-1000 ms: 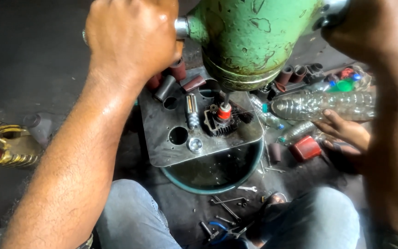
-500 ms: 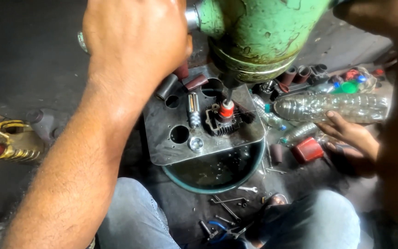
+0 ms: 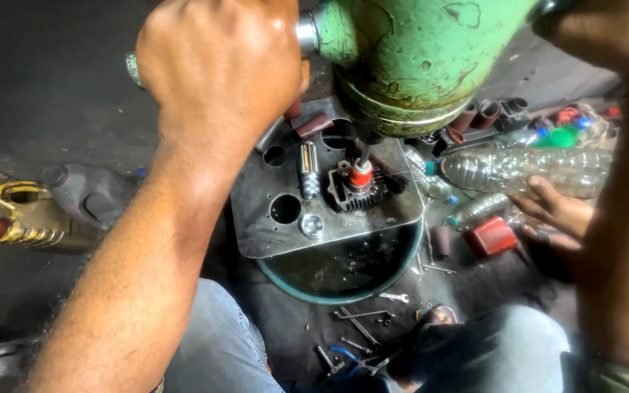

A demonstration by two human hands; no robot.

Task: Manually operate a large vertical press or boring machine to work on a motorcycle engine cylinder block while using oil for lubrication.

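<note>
Movement since the earlier views is small: the left hand (image 3: 220, 73) has kept its place on the metal lever (image 3: 134, 67) at the side of the green machine head (image 3: 416, 62), fingers clamped round it in a fist, and the head sits a little lower and nearer. The spindle (image 3: 364, 153) stays over the red-capped part (image 3: 360, 175) on the finned block (image 3: 362, 195), which rests on the steel plate (image 3: 271, 236) above the round basin (image 3: 343, 273). Judged from this, a pressing stroke is being held or continued.

The right hand is cut off at the upper right; only the forearm shows, so its finger state cannot be told. Another person's hand (image 3: 555, 211) rests near a plastic bottle (image 3: 525, 167) and a red block (image 3: 493, 236). Contact between spindle tip and cap is partly hidden by the head. Loose tools (image 3: 362, 320) below are dim.
</note>
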